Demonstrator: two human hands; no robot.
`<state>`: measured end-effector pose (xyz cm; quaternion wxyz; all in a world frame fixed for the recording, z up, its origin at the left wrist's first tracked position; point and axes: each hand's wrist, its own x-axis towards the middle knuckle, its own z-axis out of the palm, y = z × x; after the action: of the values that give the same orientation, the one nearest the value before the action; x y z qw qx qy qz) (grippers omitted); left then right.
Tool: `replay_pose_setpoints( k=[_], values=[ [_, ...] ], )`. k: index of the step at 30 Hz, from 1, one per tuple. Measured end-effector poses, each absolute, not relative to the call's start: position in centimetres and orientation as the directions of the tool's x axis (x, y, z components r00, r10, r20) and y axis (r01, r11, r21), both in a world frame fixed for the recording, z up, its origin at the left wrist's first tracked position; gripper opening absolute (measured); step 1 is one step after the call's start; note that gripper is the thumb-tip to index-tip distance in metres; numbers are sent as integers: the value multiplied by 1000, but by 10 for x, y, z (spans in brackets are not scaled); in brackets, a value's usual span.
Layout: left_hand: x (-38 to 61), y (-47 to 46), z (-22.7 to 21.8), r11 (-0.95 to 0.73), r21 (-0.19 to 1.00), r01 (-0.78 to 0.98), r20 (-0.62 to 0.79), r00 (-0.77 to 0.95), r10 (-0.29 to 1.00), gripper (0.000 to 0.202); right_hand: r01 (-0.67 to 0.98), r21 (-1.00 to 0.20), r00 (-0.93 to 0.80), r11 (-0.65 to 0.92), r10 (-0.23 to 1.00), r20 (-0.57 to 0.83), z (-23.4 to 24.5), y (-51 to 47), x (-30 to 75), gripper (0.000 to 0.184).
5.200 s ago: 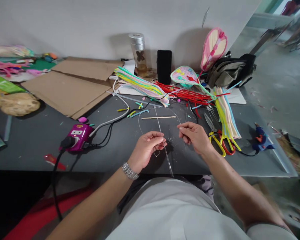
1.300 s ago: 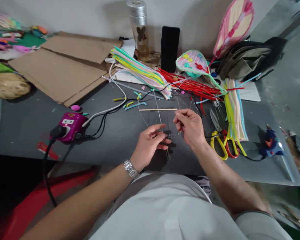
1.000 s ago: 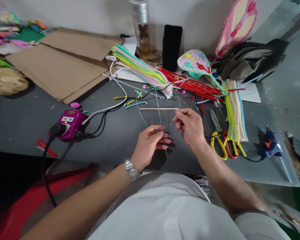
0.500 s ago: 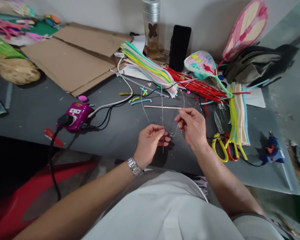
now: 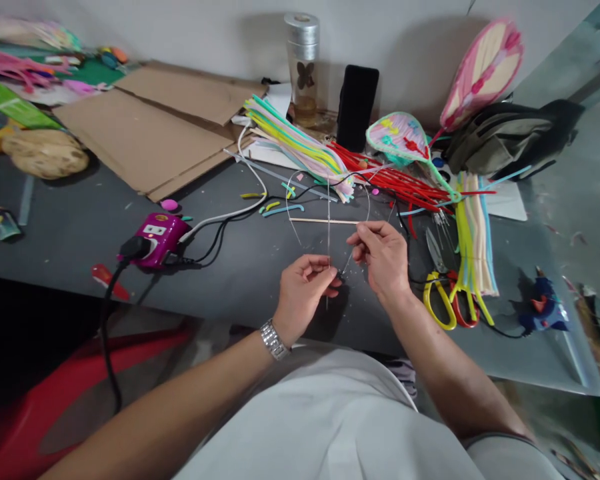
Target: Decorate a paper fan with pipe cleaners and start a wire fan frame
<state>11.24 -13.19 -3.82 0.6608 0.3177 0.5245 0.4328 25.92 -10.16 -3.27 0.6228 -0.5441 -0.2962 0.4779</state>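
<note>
The left hand [image 5: 303, 303], a watch [image 5: 274, 340] on its wrist, and the right hand [image 5: 383, 260] have drawn closer, almost meeting over the dark tabletop [image 5: 230, 293]. The left fingers [image 5: 320, 265] press together on an upright thin wire [image 5: 329, 227], while the right thumb and forefinger [image 5: 361, 243] seem pinched on a second wire [image 5: 353, 260], though the grip there is hard to make out. Farther off, a wooden stick [image 5: 325, 221] lies at twelve o'clock and yellow-handled scissors [image 5: 437, 301] at three.
</note>
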Motion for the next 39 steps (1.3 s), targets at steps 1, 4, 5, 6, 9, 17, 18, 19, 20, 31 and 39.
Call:
replay_pose_setpoints(
  k=[1,4,5,6,9,17,18,19,20,31,39],
  values=[
    [113,-132,-38,425,873,-239,-420,74,905,37,-277,-960,372,-46,916,-151,-33,-102,259,28],
    [113,-132,-40,431,868,-246,-428,66,901,37,-284,-958,378,-46,912,-156,-32,-102,259,31],
    [114,-132,-40,433,866,-250,-431,64,900,37,-286,-957,378,-47,912,-158,-32,-102,259,32],
    [114,-132,-41,435,864,-254,-433,65,899,37,-289,-956,377,-46,913,-158,-32,-102,258,33],
    [115,-131,-41,437,859,-265,-434,75,898,37,-302,-953,381,-34,912,-154,-33,-102,258,31],
    [115,-132,-37,445,859,-254,-442,71,894,36,-297,-955,412,-20,899,-147,-34,-102,258,28],
    [115,-132,-37,443,860,-253,-440,71,895,36,-294,-956,415,-17,898,-144,-34,-101,258,28],
    [116,-132,-37,440,862,-252,-437,69,897,35,-290,-957,420,-11,897,-138,-34,-101,258,28],
    [116,-132,-38,437,864,-251,-434,68,898,35,-288,-958,425,-4,896,-132,-34,-101,258,27],
    [119,-127,-35,428,874,-230,-425,67,903,32,-254,-967,442,21,892,-97,-31,-104,258,28],
    [121,-126,-30,429,881,-198,-431,35,902,26,-282,-958,421,46,903,-80,-29,-108,257,29]
  ],
)
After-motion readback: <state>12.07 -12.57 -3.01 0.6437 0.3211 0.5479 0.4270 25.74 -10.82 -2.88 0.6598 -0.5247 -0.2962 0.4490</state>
